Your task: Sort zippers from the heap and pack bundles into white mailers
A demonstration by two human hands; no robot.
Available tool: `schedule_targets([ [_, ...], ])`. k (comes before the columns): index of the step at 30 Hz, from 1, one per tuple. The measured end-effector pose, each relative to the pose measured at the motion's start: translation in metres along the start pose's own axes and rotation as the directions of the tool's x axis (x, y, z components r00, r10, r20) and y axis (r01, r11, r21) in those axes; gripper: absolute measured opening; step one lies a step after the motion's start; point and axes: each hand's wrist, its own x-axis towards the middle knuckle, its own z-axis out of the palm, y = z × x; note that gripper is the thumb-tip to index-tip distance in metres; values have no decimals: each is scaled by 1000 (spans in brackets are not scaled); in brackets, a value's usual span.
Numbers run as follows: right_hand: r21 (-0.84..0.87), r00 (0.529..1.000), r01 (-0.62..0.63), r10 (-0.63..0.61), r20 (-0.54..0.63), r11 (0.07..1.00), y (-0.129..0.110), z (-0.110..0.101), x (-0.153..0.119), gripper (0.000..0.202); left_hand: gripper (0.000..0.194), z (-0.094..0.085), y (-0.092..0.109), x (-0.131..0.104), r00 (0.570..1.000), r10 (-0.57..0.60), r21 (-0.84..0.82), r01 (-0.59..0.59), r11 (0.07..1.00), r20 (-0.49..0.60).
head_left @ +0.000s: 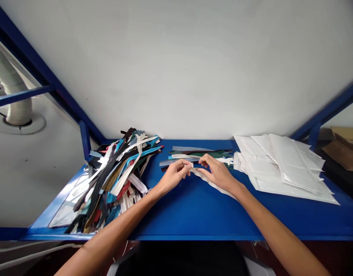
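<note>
Over the middle of the blue table, my left hand [178,171] pinches the end of a cream-white zipper [206,179] between thumb and fingertips. The zipper runs from there to the right, passing below my right hand [218,172]. That hand has its fingers bent and parted from the thumb, whose tip is beside or on the zipper tape; whether it touches cannot be told. Just behind both hands lies a row of sorted zippers [193,148] in grey, green, white and dark colours, partly hidden by the hands.
A big tangled heap of mixed-colour zippers [119,172] covers the table's left side. White plastic bags [285,165] are stacked on the right. Blue frame bars [86,140] rise at both sides, and a pale wall stands behind. The blue table [193,218] has its front edge near me.
</note>
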Motion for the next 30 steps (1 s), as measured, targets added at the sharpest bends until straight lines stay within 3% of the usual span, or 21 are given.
schedule_targets([
  [2, -40, 996, 84, -84, 4, 996, -1, 1, -1, 24, 45, 2, -2, 0, 1000, -7, -13, 7, 1000, -22],
  [4, -45, 996, 87, -85, 42, 995, -4, 2, -2, 27, 46, 4, -3, 0, 998, -6, -35, 4, 999, -56],
  [8, 4, 999, -30, 30, 44, 1000, -7, 10, -1, 31, 47, 8, -1, -3, 997, 19, -67, -24, 997, -72],
  [14, 280, 990, -144, 136, 50, 949, -8, 22, 2, 37, 43, 8, 5, -9, 999, 53, -30, -53, 998, -2],
  [17, 230, 994, -105, 111, -14, 967, -10, 21, 1, 32, 42, 6, 7, -9, 998, 59, 35, -59, 998, -1],
  [20, 172, 996, -87, 86, 14, 981, -13, 19, 2, 24, 40, 7, 7, -9, 999, 49, 52, -49, 997, -9],
  [23, 101, 993, -117, 114, 37, 988, -10, 12, 4, 21, 39, 5, 9, -6, 992, 71, 28, -68, 997, -106],
  [25, -8, 989, -145, 145, -8, 989, -1, 0, 4, 21, 38, -5, 14, -2, 953, 125, 3, -129, 992, -275],
  [28, -169, 968, -232, 209, -140, 958, 20, -26, 2, 23, 35, -31, 22, 5, 808, 208, -24, -264, 964, -551],
  [30, -216, 946, -286, 240, -215, 934, 31, -41, -1, 24, 36, -46, 22, 10, 744, 224, -13, -298, 955, -630],
])
